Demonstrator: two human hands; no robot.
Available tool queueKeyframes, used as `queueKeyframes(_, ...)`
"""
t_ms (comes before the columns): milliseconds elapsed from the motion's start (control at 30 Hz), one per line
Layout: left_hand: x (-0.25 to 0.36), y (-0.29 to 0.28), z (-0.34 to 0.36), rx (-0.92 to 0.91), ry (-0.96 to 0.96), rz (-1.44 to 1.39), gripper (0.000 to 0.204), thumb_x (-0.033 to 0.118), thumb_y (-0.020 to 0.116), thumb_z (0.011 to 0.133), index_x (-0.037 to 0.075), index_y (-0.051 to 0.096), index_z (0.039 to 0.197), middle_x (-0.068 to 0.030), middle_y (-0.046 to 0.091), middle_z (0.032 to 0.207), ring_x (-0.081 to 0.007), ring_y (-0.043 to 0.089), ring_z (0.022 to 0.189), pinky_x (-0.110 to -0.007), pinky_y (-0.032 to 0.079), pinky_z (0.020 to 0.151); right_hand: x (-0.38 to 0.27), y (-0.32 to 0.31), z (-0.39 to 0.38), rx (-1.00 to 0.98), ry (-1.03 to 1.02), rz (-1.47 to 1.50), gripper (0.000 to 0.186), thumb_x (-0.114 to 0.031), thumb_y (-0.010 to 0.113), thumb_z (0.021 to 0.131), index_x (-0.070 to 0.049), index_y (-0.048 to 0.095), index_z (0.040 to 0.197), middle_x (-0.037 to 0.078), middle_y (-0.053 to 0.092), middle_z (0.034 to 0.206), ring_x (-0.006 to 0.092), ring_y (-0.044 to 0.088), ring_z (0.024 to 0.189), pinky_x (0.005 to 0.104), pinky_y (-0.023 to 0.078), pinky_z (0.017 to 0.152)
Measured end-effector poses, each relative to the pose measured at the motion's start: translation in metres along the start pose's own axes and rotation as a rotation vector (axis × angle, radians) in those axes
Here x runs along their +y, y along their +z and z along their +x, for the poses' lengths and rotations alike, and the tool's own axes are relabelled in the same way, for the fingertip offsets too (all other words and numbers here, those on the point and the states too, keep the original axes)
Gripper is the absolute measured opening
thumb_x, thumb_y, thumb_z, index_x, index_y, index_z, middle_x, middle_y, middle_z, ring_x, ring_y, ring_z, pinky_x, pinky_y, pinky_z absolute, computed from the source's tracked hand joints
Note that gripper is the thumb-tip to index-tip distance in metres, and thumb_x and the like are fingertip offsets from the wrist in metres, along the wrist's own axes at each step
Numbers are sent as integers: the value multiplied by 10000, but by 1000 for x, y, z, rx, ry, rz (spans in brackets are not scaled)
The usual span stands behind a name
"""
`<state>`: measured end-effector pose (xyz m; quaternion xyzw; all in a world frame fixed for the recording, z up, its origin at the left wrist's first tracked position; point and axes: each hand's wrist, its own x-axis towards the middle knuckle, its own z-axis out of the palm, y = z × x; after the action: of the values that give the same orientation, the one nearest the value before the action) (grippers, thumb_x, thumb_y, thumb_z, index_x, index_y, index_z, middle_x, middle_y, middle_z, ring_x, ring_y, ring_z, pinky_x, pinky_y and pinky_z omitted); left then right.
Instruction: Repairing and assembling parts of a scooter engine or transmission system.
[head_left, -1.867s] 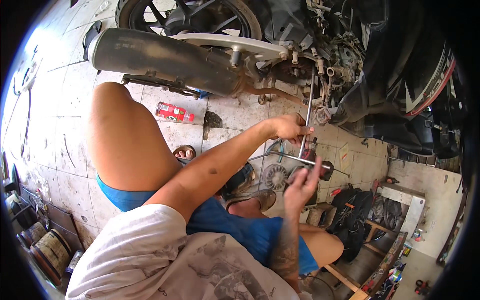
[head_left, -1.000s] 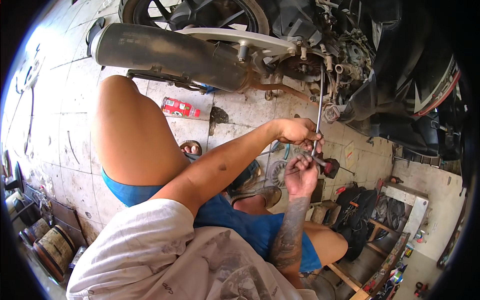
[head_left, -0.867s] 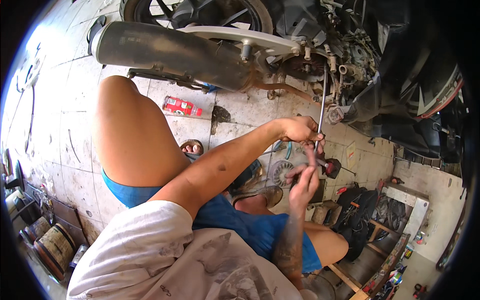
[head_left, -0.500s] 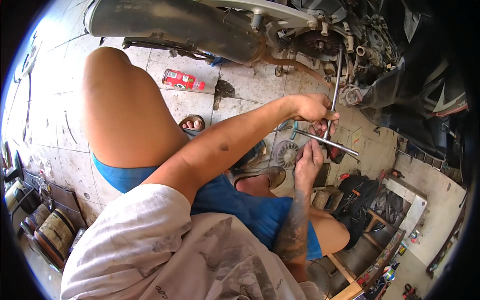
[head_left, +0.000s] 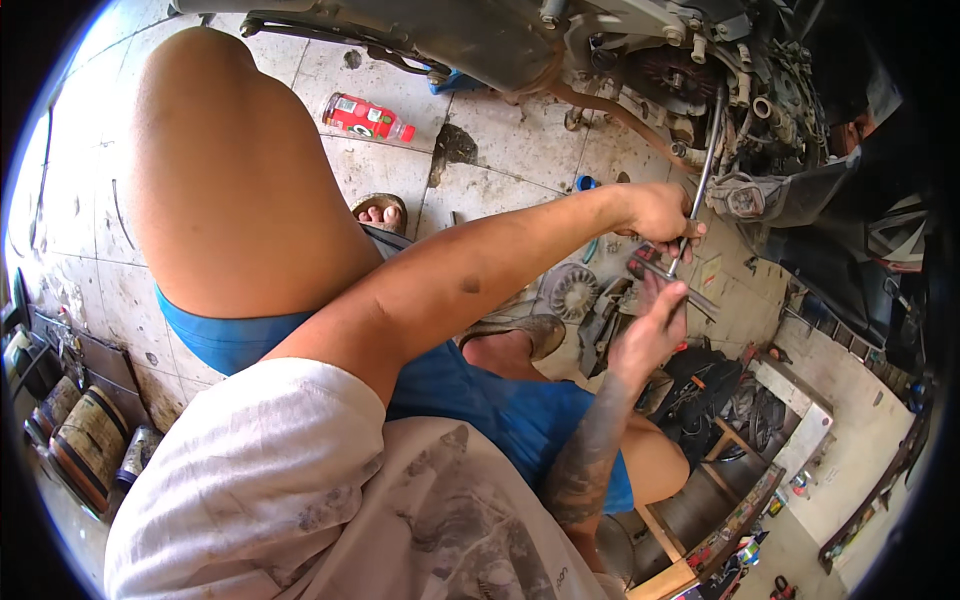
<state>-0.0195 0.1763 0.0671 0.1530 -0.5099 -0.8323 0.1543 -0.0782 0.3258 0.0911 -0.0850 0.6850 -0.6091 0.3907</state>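
A steel T-handle wrench (head_left: 712, 150) slants from the open engine side of a motorbike (head_left: 680, 75) down toward me. My left hand (head_left: 660, 215) is closed round its shaft, a little above the crossbar. At the crossbar is my right hand (head_left: 650, 335), its thumb and fingers closed against the middle of the bar. The wrench's far tip meets the engine near a dark round part, but its exact seat is hard to make out. Below my left forearm, a finned round fan disc (head_left: 572, 292) lies on the floor.
A red-labelled bottle (head_left: 370, 118) lies on the tiles, and a blue cap (head_left: 586, 183) sits near my left wrist. Dark bodywork (head_left: 850, 215) hangs at the right. A wooden-framed stand (head_left: 690, 530) is at lower right; worn cylinders (head_left: 95, 440) lie at lower left.
The wrench's crossbar has turned and looks shorter from here. My right hand has shifted up and right along with it. The whole view has moved slightly, showing more of the engine.
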Motion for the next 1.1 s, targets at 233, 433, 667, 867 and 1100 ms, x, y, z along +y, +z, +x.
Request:
queueKeyframes(233,-5,-5,4,-8,-39,-85,327,257,519,979,-52,625,973,-63,710,855,-118,618,680,-262,512,610,12,-17,3,93,-564,-925,280,-281,479,989,-53,547,844,65,602,862,177,569,827,373,463,781)
queueKeyframes(433,-7,2,3,-27,6,14,315,231,498,983,-60,617,1004,-63,709,859,-122,602,703,-267,510,639,-1,-17,7,-74,148,412,221,-236,517,974,-40,556,880,56,606,872,157,574,761,318,477,723)
queueKeyframes(667,-6,-3,0,-46,23,10,323,241,486,993,-52,623,1012,-58,708,890,-117,595,718,-270,506,661,11,-13,2,14,-552,-581,271,-208,512,978,0,548,806,89,592,856,172,575,789,329,497,877)
queueKeyframes(867,-18,-1,5,-115,20,-173,348,286,509,986,-35,643,963,-63,699,878,-124,599,734,-282,506,702,5,-6,-17,-77,-167,-84,301,-270,460,1005,-22,565,1140,-7,472,697,105,492,640,282,477,636)
queueKeyframes(1100,-1,5,0,-101,-7,-84,328,264,498,990,-44,607,969,-65,711,843,-119,594,714,-281,487,663,-2,-81,48,28,-701,-809,222,-106,430,983,-2,591,1095,-8,462,665,98,392,582,270,372,545)
